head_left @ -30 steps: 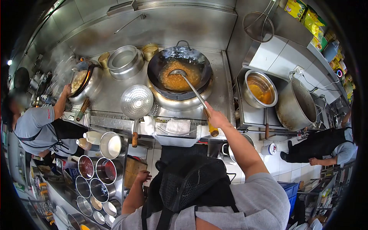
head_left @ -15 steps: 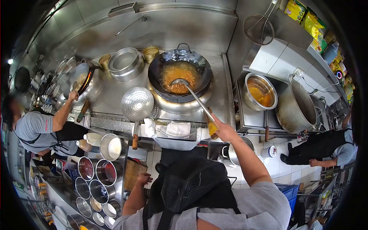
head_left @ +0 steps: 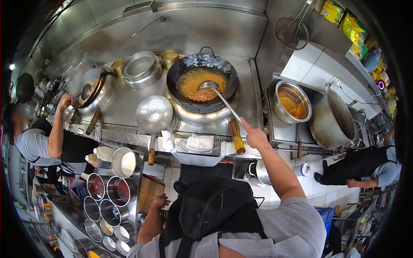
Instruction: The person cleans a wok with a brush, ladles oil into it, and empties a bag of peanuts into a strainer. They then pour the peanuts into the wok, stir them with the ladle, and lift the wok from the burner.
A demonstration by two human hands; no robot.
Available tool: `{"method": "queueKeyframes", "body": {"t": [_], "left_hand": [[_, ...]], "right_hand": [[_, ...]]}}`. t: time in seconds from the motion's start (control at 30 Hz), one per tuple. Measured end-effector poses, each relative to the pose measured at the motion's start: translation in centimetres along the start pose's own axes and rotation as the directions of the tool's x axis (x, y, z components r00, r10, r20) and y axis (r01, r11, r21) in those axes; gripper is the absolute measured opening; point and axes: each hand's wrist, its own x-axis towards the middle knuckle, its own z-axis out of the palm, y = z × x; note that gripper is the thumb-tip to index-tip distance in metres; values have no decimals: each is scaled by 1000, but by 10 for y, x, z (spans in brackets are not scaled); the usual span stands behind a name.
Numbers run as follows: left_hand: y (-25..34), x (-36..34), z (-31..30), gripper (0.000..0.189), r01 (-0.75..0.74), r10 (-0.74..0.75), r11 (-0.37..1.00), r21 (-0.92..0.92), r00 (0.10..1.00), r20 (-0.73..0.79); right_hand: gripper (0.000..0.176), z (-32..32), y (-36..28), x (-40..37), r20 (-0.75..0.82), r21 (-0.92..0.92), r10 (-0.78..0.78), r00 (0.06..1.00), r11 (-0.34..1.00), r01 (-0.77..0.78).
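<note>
My right hand (head_left: 257, 136) is closed around the handle of a long metal ladle (head_left: 227, 104). The ladle's bowl dips into a dark wok (head_left: 183, 66) on the burner. Bubbling orange-brown oil or broth fills the wok, with many small brown peanut-like pieces (head_left: 205, 94) gathered near the ladle. Low on the left, my left hand (head_left: 160, 201) hangs near a wooden board (head_left: 151, 192), fingers loosely bent and apart, with nothing visible in it. A perforated skimmer (head_left: 154, 114) lies left of the wok, and a bamboo brush (head_left: 238, 139) stands at the counter edge beside my right forearm.
Stacked metal pots (head_left: 141, 71) stand left of the wok. On the right are a pot of orange liquid (head_left: 282, 88) and a tall stockpot (head_left: 325, 116). Several sauce containers (head_left: 123, 162) line the lower left. One co-worker (head_left: 34, 142) cooks at left; another person (head_left: 378, 163) stands right.
The ladle bowl has shifted up and to the right within the wok, my right hand slightly right with it. The co-worker at left has drawn a hand back from their wok.
</note>
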Motion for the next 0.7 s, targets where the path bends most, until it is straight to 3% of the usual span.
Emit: {"method": "queueKeyframes", "body": {"t": [0.07, 0.23, 0.37, 0.7], "left_hand": [[13, -15, 1, 31, 41, -41, 999, -4, 999, -28], [-21, 9, -1, 33, -27, 27, 999, -34, 1000, -9], [-11, -8, -6, 33, -49, 49, 998, -32, 999, 6], [-3, -36, -17, 38, 32, -37, 992, -122, 999, -40]], "right_hand": [[91, 2, -3, 10, -10, -4, 13, 1000, 1000, -13], [90, 7, -12, 31, -30, 6, 33, 999, 999, -33], [90, 22, -16, 57, -78, -3, 42, 996, 999, -42], [89, 14, -49, 97, -137, 73, 55, 989, 996, -45]]}}
